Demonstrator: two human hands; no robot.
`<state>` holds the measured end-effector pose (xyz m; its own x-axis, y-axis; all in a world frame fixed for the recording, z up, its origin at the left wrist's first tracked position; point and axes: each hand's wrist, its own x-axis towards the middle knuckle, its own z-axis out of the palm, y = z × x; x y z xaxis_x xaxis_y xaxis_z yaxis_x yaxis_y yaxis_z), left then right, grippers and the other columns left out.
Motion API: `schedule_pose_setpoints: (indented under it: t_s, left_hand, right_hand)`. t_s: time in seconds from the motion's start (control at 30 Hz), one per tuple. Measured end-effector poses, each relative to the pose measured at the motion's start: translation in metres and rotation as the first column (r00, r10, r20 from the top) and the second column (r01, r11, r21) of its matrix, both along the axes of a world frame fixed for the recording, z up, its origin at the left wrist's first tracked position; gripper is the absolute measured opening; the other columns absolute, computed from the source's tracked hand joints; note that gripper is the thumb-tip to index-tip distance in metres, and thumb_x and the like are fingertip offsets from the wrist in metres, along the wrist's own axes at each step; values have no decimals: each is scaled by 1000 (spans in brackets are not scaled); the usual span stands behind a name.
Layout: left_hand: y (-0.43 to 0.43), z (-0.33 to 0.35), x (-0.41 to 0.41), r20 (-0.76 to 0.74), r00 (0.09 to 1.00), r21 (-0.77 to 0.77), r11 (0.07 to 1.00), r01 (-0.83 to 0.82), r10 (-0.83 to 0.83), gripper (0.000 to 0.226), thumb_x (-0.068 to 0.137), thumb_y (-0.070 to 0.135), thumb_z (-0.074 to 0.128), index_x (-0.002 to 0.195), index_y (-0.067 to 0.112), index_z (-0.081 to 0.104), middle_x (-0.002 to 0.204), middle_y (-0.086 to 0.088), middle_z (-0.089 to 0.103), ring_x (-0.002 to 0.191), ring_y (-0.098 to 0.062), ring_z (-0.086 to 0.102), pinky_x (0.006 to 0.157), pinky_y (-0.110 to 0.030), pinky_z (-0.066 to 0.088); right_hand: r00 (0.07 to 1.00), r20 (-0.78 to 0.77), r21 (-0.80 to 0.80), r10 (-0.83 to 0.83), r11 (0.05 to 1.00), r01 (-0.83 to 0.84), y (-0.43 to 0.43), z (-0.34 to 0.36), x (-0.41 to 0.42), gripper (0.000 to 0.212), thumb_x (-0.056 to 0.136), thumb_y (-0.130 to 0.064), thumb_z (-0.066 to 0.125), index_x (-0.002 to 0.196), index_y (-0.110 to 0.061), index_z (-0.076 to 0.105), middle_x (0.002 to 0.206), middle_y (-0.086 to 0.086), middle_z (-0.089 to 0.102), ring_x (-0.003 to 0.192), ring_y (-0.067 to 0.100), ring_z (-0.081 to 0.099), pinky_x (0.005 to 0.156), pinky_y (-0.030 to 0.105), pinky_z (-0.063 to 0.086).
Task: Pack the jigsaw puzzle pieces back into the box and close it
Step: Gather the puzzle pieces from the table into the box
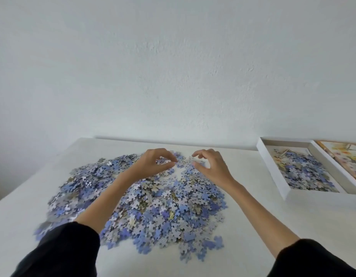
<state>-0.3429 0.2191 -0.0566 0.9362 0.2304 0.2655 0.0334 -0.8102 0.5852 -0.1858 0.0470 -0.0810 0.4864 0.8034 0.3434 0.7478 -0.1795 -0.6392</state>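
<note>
Item: loose jigsaw puzzle pieces (153,206), mostly blue, lilac and grey, many lying face down with a dotted backing showing, spread in one broad heap across the middle of a white table (273,226). The heap reaches from the far centre of the table to near its front edge; its left margin is blurred. Item: left hand (153,163), bare, black sleeve (63,250) pushed up the forearm, poised over the far edge of the heap with fingers curled and thumb drawn toward the fingertips; whether any piece is pinched between them cannot be told. Item: right hand (213,166), bare, likewise black-sleeved, just beside the left hand over the same far edge, fingers arched and spread apart from the thumb, nothing visibly held. Item: white puzzle box (273,172), open, shallow, lying flat on the right of the table, well apart from the heap; inside it lies a smaller pile of blue pieces (305,172) on a printed sheet. Item: box lid (345,156), with a floral picture in yellow and pastel tones, lying just beside the box on its right, partly cut off by the frame edge. Backdrop: plain white wall (173,66).
</note>
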Motion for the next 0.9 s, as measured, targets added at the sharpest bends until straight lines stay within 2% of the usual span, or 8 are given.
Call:
schedule_pose_setpoints:
  t_s: [0.07, 0.13, 0.23, 0.33, 0.47, 0.6, 0.77, 0.9]
  left_hand:
    - [17, -13, -20, -27, 1000, 12, 1000, -3, 3, 42, 81, 54, 54, 105, 22, 66, 105, 10, 62, 98, 10, 53, 85, -9, 37]
    - [34, -25, -37, -98, 995, -5, 1000, -30, 29, 50, 74, 66, 52, 110, 33, 61, 116, 11, 55, 108, 5, 48, 95, -19, 34]
    - [50, -45, -59, -289, 956, -10, 998, -64, 58, 66, 60, 84, 49, 120, 58, 39, 136, 12, 34, 125, -7, 32, 107, -39, 28]
    - [53, -66, -72, -419, 904, 107, 993, -42, 84, 97, 47, 95, 41, 134, 60, 13, 151, 7, 11, 139, -20, 15, 112, -58, 10]
    - [46, -77, -70, -421, 905, 145, 989, -4, 65, 113, 37, 98, 38, 133, 62, -10, 154, 6, -11, 143, -22, -5, 111, -52, -14]
    - [41, -79, -60, -383, 924, 157, 986, 57, 7, 121, 39, 95, 42, 139, 53, -11, 154, 5, -11, 143, -22, -3, 110, -48, -7]
    - [41, -78, -56, -312, 950, 208, 975, 83, -14, 107, 45, 95, 36, 138, 54, 6, 146, 14, 20, 128, -7, 13, 108, -44, 16]
    - [42, -77, -56, -290, 957, 236, 967, 98, -26, 92, 51, 93, 36, 133, 58, 16, 136, 15, 29, 118, -7, 21, 99, -34, 29]
  right_hand:
    - [998, 26, -128, -60, 990, 63, 10, -15, -9, 41, 83, -52, 56, 119, -32, 54, 122, 1, 50, 119, 20, 39, 98, 39, 33]
    - [991, 42, -265, -128, 955, 135, 15, -30, -10, 61, 76, -71, 47, 127, -39, 46, 137, 3, 42, 129, 25, 31, 106, 48, 26]
    - [978, 88, -397, -189, 894, 209, 16, -50, -10, 99, 52, -96, 13, 134, -45, 34, 148, 5, 30, 136, 28, 23, 109, 55, 18]
    - [977, 115, -434, -181, 875, 214, 16, -56, -14, 120, 38, -99, -4, 138, -43, 29, 152, 9, 20, 139, 29, 16, 111, 53, 13]
    - [980, 154, -444, -127, 877, 184, 20, -55, -28, 123, 35, -99, -9, 137, -43, 32, 153, 4, 18, 139, 26, 16, 112, 54, 12]
    - [991, 134, -520, 2, 851, 68, 23, -56, -38, 121, 31, -101, 0, 137, -49, 25, 154, -4, 9, 141, 24, 6, 110, 61, 8]
    - [977, 54, -620, 208, 774, -131, 9, -48, -29, 115, 27, -102, 23, 131, -59, -2, 154, -6, -12, 141, 22, -9, 112, 55, 0]
    - [977, 74, -574, 200, 810, -122, 4, -53, -27, 106, 33, -99, 30, 129, -63, 3, 152, -10, -1, 140, 17, 1, 112, 52, 6]
